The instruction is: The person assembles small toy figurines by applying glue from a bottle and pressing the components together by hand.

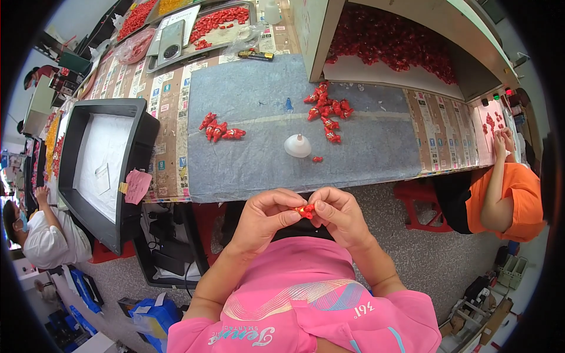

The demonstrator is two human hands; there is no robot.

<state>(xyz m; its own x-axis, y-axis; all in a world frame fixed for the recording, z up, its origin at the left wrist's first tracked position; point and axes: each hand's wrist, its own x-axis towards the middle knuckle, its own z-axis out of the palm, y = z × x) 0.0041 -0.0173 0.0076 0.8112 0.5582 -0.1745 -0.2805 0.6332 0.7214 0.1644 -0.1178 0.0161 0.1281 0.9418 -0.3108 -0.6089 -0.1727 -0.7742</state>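
Note:
Just beyond the table's near edge, at my chest, a small red toy figure (306, 210) with a gold-coloured patch is pinched between both hands. My left hand (268, 216) grips it from the left with thumb and forefinger. On its right side, my right hand (338, 215) closes thumb and fingertips on it. Fingers cover part of the figure. On the blue-grey mat (253, 162) lie a heap of similar red figures (326, 110), a smaller group of figures (219, 129) to the left, a single red piece (318, 159) and a white dome-shaped bottle (298, 146) with a narrow tip.
A black bin (138, 112) lined with white stands at the left, a pink note (138, 186) on its edge. Farther back are a metal tray (241, 35) of red pieces, a phone (171, 42) and a shelf box (376, 73) of dark red parts. Co-workers sit on both sides.

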